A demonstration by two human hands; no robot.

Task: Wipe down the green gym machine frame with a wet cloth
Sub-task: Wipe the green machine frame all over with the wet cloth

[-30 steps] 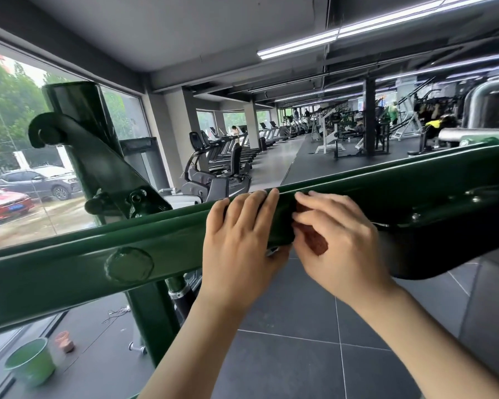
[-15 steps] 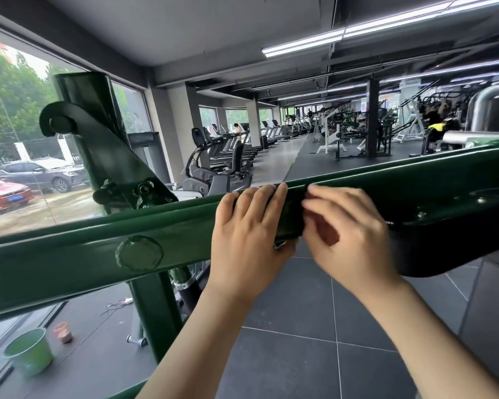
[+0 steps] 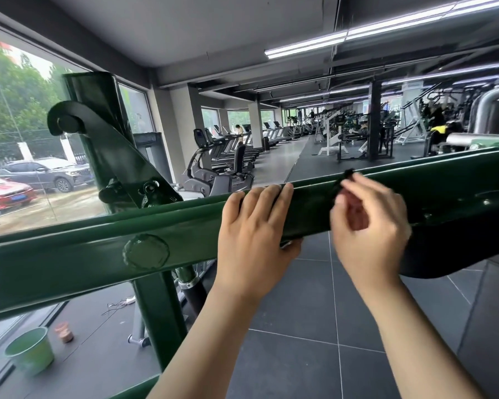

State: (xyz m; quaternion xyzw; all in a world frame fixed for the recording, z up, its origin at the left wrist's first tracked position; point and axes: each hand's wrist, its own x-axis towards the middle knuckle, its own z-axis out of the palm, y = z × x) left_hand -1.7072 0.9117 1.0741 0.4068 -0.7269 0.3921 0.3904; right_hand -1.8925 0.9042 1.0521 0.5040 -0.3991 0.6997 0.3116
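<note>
A glossy green frame beam (image 3: 69, 254) slopes across the view, with a round bolt cap (image 3: 146, 251) on its face. A dark cloth (image 3: 310, 214) lies wrapped over the beam between my hands and is hard to tell from the paint. My left hand (image 3: 254, 234) wraps the beam at the cloth's left edge, fingers over the top and thumb beneath. My right hand (image 3: 369, 226) pinches a dark tip of the cloth at the beam's top edge. A green upright with a hooked bracket (image 3: 98, 133) rises behind the beam at left.
A light green bucket (image 3: 31, 351) and a small brown object (image 3: 64, 332) stand on the dark tiled floor at lower left by the window. Treadmills (image 3: 231, 151) and weight machines (image 3: 343, 131) fill the hall beyond. A chrome tube (image 3: 458, 138) lies at right.
My right hand has slid right along the beam, away from my left hand, with the cloth's tip pinched in its fingers. My left hand has kept its grip.
</note>
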